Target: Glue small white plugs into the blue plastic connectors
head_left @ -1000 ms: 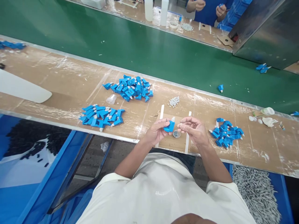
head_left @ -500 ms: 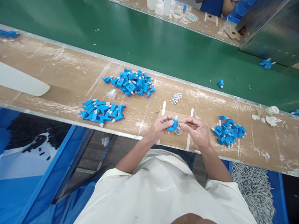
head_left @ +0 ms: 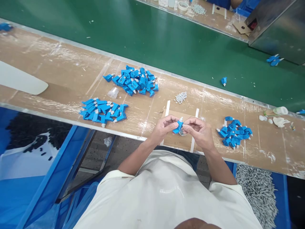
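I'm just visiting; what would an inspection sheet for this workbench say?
Surface: brown bench, glossy, striped with tape.
Job's things: blue pieces in three nearby piles; small pale bits heaped.
Clutter: clear cup, bottle on its side, white scrap.
Hands: left hand holds one blue piece; right hand meets its edge, its own grip unclear.
Cables: nothing seen.
Surroundings: green surface beyond, metal box, grey pieces in a blue bin.

I watch through one head-worn camera, looking forward and steeply down over the wearer's white shirt [head_left: 164,190]. It sits near enough to frame the left hand [head_left: 164,127] and right hand [head_left: 200,131] mid-view, with the workbench [head_left: 138,122] slanting down rightward and the green surface [head_left: 166,47] beyond.
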{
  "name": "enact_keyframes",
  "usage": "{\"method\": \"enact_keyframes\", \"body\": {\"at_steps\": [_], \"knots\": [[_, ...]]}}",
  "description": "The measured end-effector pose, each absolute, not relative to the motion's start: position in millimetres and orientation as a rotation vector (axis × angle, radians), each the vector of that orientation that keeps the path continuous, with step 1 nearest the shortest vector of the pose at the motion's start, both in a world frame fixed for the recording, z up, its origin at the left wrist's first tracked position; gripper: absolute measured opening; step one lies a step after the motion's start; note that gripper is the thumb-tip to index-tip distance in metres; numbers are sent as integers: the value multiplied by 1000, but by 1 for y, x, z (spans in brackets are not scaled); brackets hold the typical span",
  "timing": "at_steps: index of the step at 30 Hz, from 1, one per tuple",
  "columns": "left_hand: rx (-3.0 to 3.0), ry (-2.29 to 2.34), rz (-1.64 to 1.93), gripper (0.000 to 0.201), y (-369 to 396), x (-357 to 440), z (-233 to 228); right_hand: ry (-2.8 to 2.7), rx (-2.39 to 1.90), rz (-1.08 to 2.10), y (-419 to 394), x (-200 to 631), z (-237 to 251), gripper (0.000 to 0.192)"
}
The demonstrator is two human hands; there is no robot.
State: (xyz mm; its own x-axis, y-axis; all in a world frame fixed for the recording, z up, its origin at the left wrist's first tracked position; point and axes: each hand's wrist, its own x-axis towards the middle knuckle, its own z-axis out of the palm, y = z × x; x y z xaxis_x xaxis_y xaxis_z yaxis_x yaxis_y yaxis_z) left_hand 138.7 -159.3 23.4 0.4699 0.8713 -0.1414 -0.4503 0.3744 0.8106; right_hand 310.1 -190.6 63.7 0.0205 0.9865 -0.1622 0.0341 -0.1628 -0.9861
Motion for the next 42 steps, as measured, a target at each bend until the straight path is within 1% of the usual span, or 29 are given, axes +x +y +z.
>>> {"method": "enact_keyframes", "body": {"at_steps": [15, 22, 29, 36, 42], "knots": [[826, 658, 941, 45, -159, 140, 14, -1223, -1434, 1219, -190, 312, 64, 38], [827, 621, 937, 44, -158, 139, 17, -1055, -1381, 1353, -186, 315, 56, 44], [770, 590, 859, 48, -160, 142, 21, -916, -1323, 1448, -187, 318, 45, 50], [824, 539, 861, 44, -161, 142, 27, -878, -1276, 1478, -191, 319, 42, 43], [857, 556, 861, 45, -158, 140, 30, -840, -1232, 1471, -191, 317, 38, 40]]}}
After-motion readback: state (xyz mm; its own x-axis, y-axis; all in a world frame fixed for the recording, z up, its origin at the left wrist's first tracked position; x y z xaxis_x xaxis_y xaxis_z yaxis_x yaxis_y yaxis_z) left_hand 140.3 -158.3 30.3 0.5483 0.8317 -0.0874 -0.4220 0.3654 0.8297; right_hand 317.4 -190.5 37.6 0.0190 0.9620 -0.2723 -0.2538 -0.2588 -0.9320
